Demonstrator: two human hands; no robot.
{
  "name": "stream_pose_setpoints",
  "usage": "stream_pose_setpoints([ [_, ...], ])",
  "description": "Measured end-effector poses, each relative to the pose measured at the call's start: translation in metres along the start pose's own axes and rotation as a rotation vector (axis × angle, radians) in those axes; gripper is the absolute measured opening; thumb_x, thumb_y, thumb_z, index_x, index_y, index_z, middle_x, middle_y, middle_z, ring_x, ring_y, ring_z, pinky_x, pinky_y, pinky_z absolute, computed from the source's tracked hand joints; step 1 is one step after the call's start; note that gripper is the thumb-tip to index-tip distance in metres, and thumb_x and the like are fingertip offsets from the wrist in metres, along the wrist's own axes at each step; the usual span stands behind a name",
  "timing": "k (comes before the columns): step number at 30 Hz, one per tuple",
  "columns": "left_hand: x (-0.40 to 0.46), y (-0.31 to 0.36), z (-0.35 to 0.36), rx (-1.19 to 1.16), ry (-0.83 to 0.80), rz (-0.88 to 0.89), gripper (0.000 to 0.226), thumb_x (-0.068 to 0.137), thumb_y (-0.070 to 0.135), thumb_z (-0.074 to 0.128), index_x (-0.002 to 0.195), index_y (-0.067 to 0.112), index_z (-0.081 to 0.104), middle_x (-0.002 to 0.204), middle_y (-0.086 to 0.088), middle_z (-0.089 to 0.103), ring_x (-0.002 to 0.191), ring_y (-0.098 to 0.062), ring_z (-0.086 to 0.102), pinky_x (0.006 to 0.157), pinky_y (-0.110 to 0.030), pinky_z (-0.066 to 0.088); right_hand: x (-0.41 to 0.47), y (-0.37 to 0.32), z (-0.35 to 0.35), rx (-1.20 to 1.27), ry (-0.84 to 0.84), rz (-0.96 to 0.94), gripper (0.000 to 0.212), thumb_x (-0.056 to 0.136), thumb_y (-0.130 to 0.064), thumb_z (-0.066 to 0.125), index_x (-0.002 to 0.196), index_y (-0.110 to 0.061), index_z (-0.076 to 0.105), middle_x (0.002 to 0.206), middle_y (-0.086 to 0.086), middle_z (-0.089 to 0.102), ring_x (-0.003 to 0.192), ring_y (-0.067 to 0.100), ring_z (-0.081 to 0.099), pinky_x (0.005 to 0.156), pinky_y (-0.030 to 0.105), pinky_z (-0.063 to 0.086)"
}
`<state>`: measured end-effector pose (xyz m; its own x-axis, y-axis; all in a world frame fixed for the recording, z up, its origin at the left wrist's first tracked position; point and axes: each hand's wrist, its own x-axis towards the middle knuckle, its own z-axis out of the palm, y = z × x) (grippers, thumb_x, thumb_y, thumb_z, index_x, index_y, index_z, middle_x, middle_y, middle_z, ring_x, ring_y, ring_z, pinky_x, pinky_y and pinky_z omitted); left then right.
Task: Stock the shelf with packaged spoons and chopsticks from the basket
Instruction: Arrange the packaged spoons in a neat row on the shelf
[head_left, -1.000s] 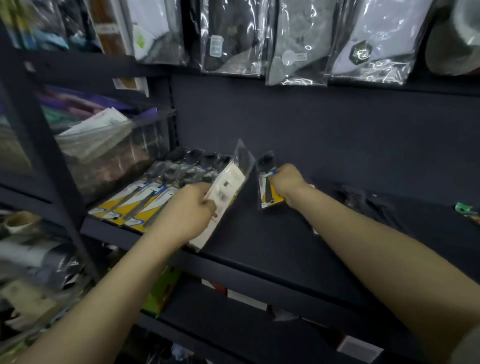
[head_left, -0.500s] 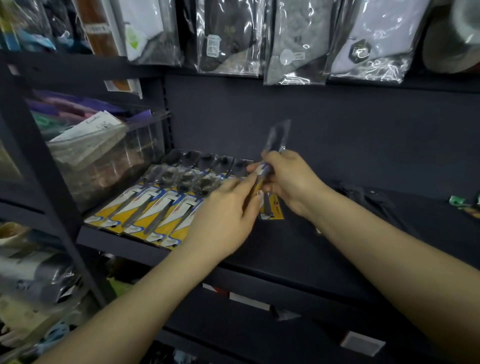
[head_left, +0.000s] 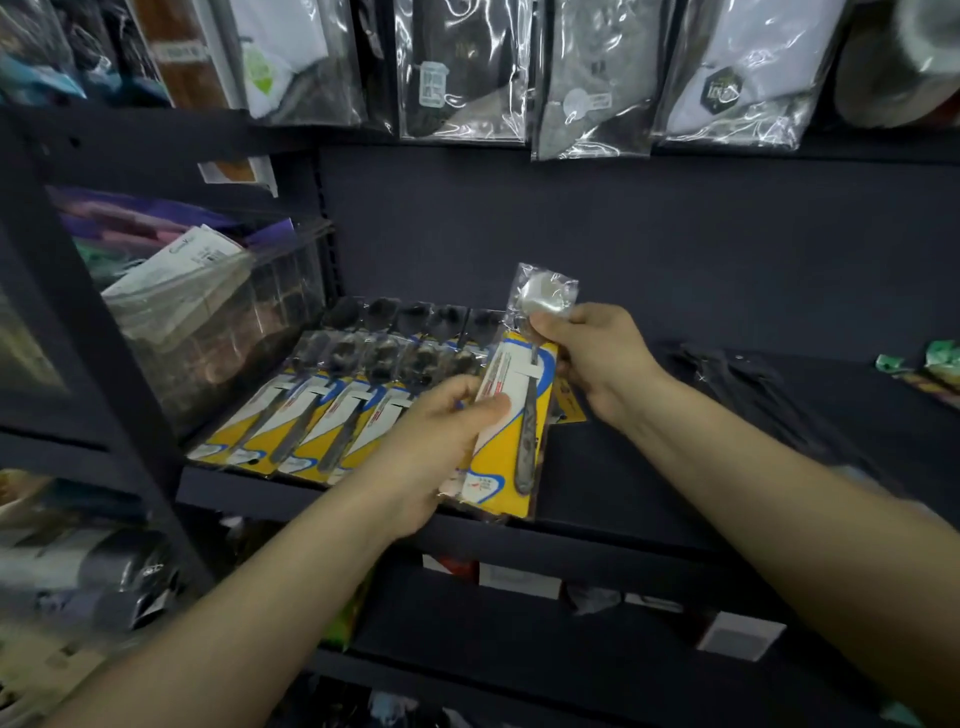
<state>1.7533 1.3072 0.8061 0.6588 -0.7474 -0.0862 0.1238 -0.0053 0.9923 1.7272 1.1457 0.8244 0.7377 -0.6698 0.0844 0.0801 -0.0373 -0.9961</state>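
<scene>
Both hands hold one packaged spoon (head_left: 519, 415), a steel spoon on a yellow, white and blue card in clear wrap, facing me above the dark shelf (head_left: 623, 483). My left hand (head_left: 441, 441) grips the card's lower left side. My right hand (head_left: 597, 358) pinches the top by the spoon bowl. Several matching spoon packs (head_left: 322, 410) lie side by side on the shelf to the left. Another yellow pack (head_left: 569, 405) lies partly hidden behind the held one. The basket is out of view.
A clear bin (head_left: 218, 322) of paper and coloured goods stands left of the spoon row. Bagged socks (head_left: 467, 67) hang from the shelf above. Dark wrapped items (head_left: 753, 395) and green packets (head_left: 930, 364) lie at the shelf's right. A lower shelf (head_left: 519, 623) carries price tags.
The head moved closer. The held pack has turned from edge-on to face me and come down lower, with my left hand now on its lower part and my right hand at its top.
</scene>
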Motion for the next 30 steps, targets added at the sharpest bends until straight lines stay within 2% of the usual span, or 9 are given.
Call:
stream_pose_setpoints([
  [2,-0.001,0.002,-0.006,-0.076,-0.046,-0.078,0.027,0.092,0.030,0.050,0.105,0.009,0.059,0.081,-0.011,0.074,0.070,-0.023,0.071,0.066,-0.035,0.058,-0.002,0.000,0.004,0.004,-0.051,0.053,0.023,0.090,-0.011,0.058,0.068,-0.006,0.052,0.066,0.011,0.058,0.048,0.016,0.058,0.046,0.025,0.050],
  [6,-0.002,-0.003,-0.020,0.097,-0.020,-0.013,0.021,0.094,0.028,0.046,0.092,0.017,0.064,0.080,0.005,0.073,0.085,-0.012,0.069,0.084,-0.027,0.053,0.001,0.007,0.003,-0.059,-0.065,0.135,0.026,0.091,-0.003,0.051,0.066,-0.009,0.051,0.061,0.007,0.056,0.037,0.012,0.056,0.044,0.021,0.043],
  [10,-0.008,-0.005,-0.035,0.176,-0.020,0.066,0.025,0.097,0.012,0.036,0.096,0.006,0.060,0.067,0.001,0.073,0.056,-0.012,0.066,0.055,-0.020,0.054,0.009,0.017,-0.023,-0.298,0.133,0.105,0.027,0.090,-0.010,0.055,0.063,-0.011,0.053,0.062,0.006,0.055,0.051,0.015,0.047,0.044,0.020,0.036],
  [12,-0.008,-0.002,-0.046,0.158,0.079,0.080,0.024,0.095,0.011,0.039,0.091,0.005,0.063,0.057,0.007,0.072,0.053,-0.008,0.065,0.050,-0.014,0.052,0.011,0.025,-0.032,-0.350,0.152,0.117,0.013,0.089,-0.011,0.057,0.082,-0.002,0.063,0.078,0.011,0.060,0.063,0.017,0.051,0.059,0.025,0.042],
  [16,0.003,-0.006,-0.065,0.255,0.226,0.106,0.017,0.088,0.021,0.053,0.076,0.017,0.064,0.089,-0.006,0.071,0.096,-0.026,0.063,0.093,-0.033,0.048,0.023,0.041,-0.030,-0.469,0.168,0.091,0.019,0.087,-0.013,0.060,0.091,0.004,0.066,0.092,0.017,0.067,0.080,0.028,0.062,0.077,0.036,0.050],
  [19,0.003,-0.006,-0.067,0.394,0.204,0.077,0.022,0.093,0.016,0.045,0.077,0.021,0.059,0.093,-0.003,0.060,0.093,-0.020,0.054,0.089,-0.035,0.040,0.029,0.045,-0.024,-0.617,0.181,0.112,0.017,0.085,-0.007,0.055,0.074,0.004,0.061,0.083,0.023,0.066,0.073,0.035,0.062,0.068,0.041,0.054],
  [22,0.004,-0.006,-0.067,0.415,0.208,0.046,0.022,0.093,0.015,0.043,0.078,0.018,0.059,0.090,-0.007,0.059,0.091,-0.021,0.054,0.086,-0.035,0.040,0.023,0.044,-0.015,-0.659,0.138,0.142,0.033,0.088,-0.007,0.053,0.057,-0.009,0.044,0.060,0.010,0.046,0.051,0.020,0.040,0.047,0.027,0.031],
  [25,0.006,-0.009,-0.068,0.381,0.231,0.010,0.025,0.093,0.015,0.045,0.075,0.022,0.061,0.095,-0.010,0.066,0.097,-0.031,0.060,0.095,-0.045,0.044,0.021,0.047,-0.005,-0.654,0.098,0.127,0.035,0.089,-0.009,0.054,0.056,-0.010,0.040,0.059,0.009,0.042,0.051,0.020,0.036,0.049,0.028,0.029],
  [30,0.008,-0.013,-0.062,0.337,0.174,0.009,0.028,0.094,0.011,0.044,0.073,0.025,0.058,0.086,0.002,0.062,0.090,-0.020,0.056,0.088,-0.032,0.043,0.022,0.051,0.003,-0.543,0.045,0.110,0.020,0.090,-0.011,0.054,0.071,-0.008,0.051,0.074,0.015,0.051,0.067,0.024,0.048,0.061,0.032,0.038],
])
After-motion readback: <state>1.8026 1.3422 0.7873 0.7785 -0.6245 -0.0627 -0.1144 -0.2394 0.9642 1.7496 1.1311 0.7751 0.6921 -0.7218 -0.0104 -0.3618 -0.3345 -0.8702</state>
